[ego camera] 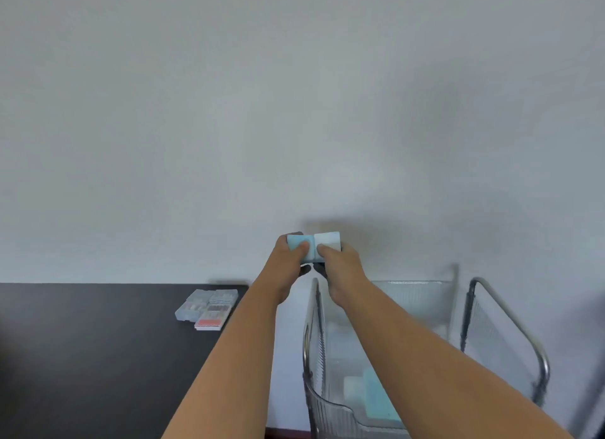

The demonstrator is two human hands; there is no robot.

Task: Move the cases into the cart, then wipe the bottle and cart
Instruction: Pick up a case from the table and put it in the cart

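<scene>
Both arms reach forward over the cart (pixel 311 347), a clear ribbed-plastic cart with a chrome frame at the lower right. My left hand (pixel 288 265) and my right hand (pixel 340 271) together grip a pale blue and white case (pixel 322 242), held up in front of the wall above the cart's far end. Something dark shows just under the case between the hands; I cannot tell what it is. Several clear cases (pixel 209 307) with coloured contents lie grouped on the black table (pixel 98 357) at its right end. Inside the cart lie light blue flat items (pixel 370 393). No bottle is visible.
A chrome handle (pixel 510 324) curves up at the cart's right side. A plain pale wall (pixel 294 111) fills the upper view. A narrow gap separates the table's right edge from the cart.
</scene>
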